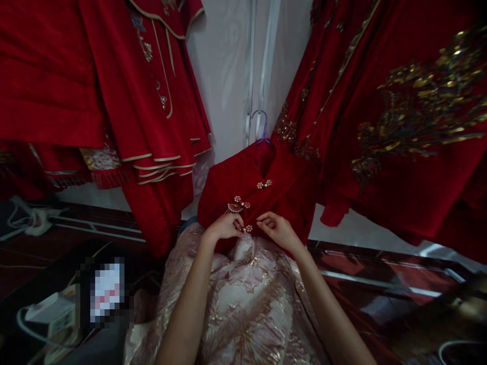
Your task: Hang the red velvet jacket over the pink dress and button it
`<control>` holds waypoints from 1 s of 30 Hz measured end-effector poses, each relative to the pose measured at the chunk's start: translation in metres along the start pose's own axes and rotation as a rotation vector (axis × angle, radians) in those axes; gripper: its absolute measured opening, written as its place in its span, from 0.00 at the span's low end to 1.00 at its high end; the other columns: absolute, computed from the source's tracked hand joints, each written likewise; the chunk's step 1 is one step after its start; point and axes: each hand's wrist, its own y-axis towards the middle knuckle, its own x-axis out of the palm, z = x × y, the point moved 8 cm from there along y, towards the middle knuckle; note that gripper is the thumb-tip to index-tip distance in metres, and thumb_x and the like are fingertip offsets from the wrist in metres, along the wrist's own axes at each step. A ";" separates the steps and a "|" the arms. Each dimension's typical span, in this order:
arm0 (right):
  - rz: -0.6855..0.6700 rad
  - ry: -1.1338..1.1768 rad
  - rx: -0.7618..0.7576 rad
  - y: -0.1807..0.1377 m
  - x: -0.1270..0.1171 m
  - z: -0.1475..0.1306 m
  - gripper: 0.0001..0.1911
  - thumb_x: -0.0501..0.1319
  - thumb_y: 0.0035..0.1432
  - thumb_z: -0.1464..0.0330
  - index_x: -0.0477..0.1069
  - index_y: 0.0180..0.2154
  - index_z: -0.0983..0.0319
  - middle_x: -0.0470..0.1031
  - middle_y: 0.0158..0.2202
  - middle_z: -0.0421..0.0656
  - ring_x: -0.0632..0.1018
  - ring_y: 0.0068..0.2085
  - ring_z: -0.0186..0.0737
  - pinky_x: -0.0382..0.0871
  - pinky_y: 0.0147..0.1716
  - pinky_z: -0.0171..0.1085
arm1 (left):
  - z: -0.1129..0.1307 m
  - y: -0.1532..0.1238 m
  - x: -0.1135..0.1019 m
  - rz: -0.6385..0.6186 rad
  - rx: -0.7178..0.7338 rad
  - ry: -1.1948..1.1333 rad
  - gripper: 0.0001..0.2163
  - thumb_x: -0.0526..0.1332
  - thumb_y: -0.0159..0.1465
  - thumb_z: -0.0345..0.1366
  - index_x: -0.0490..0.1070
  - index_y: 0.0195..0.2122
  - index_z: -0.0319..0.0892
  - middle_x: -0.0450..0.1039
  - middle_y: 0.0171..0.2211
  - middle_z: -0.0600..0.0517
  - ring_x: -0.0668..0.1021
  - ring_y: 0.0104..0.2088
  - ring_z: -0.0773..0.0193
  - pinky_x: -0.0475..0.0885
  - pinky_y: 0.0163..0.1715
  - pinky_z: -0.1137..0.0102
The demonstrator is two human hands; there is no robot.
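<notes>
Wht wall point(220, 66) | red garmts point(137, 121) ea. side | red top point(228, 177) by patt. cloth point(258, 294)

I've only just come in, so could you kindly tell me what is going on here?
Someone is working at the front of a red garment on a purple hanger. The left hand is at the lowest visible flower-shaped ornament; the right hand is just across from it. Whether either holds anything small is hard to tell. More red garments hang on both sides.
</notes>
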 end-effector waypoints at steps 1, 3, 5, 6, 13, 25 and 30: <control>-0.048 -0.020 0.001 -0.002 0.008 0.002 0.11 0.60 0.53 0.62 0.72 0.36 0.62 0.76 0.29 0.42 0.76 0.30 0.35 0.70 0.29 0.33 | -0.002 0.002 0.003 0.008 -0.007 0.025 0.15 0.69 0.43 0.37 0.73 0.33 0.39 0.73 0.29 0.51 0.74 0.31 0.66 0.67 0.31 0.74; -0.120 -0.059 0.008 -0.004 0.022 0.007 0.11 0.61 0.52 0.64 0.72 0.37 0.62 0.76 0.28 0.41 0.75 0.28 0.34 0.69 0.28 0.32 | -0.003 0.004 0.005 0.039 -0.014 0.073 0.16 0.69 0.43 0.39 0.73 0.31 0.39 0.73 0.27 0.52 0.74 0.30 0.65 0.66 0.29 0.74; -0.150 -0.096 0.012 -0.006 0.029 0.014 0.11 0.62 0.51 0.64 0.72 0.37 0.62 0.75 0.28 0.41 0.74 0.27 0.33 0.68 0.27 0.32 | -0.003 0.005 0.004 0.070 -0.015 0.111 0.15 0.69 0.43 0.41 0.73 0.30 0.39 0.74 0.26 0.51 0.74 0.29 0.65 0.66 0.28 0.74; -0.155 -0.109 0.006 -0.006 0.032 0.016 0.11 0.62 0.51 0.64 0.71 0.37 0.61 0.75 0.28 0.41 0.74 0.27 0.33 0.68 0.27 0.32 | -0.003 0.005 0.004 0.080 -0.013 0.127 0.14 0.68 0.44 0.41 0.73 0.30 0.39 0.74 0.26 0.51 0.74 0.28 0.65 0.66 0.27 0.74; -0.116 -0.016 -0.088 -0.005 0.044 0.008 0.12 0.62 0.50 0.60 0.68 0.33 0.62 0.73 0.29 0.40 0.73 0.29 0.33 0.68 0.29 0.32 | 0.013 0.000 -0.003 0.095 0.085 0.137 0.10 0.67 0.48 0.39 0.72 0.27 0.38 0.74 0.25 0.51 0.75 0.27 0.65 0.67 0.27 0.74; -0.080 0.117 -0.069 -0.007 0.057 0.007 0.14 0.61 0.52 0.57 0.66 0.32 0.62 0.74 0.31 0.41 0.75 0.32 0.33 0.69 0.31 0.32 | 0.010 -0.011 -0.009 -0.021 0.016 -0.195 0.13 0.68 0.48 0.39 0.69 0.28 0.36 0.73 0.24 0.51 0.76 0.27 0.66 0.69 0.29 0.73; -0.103 0.134 -0.085 -0.008 0.058 0.005 0.13 0.60 0.53 0.58 0.67 0.33 0.62 0.74 0.32 0.40 0.76 0.34 0.34 0.69 0.33 0.33 | 0.007 -0.008 -0.003 -0.037 0.015 -0.220 0.13 0.67 0.49 0.39 0.68 0.28 0.36 0.72 0.23 0.52 0.75 0.27 0.68 0.69 0.30 0.73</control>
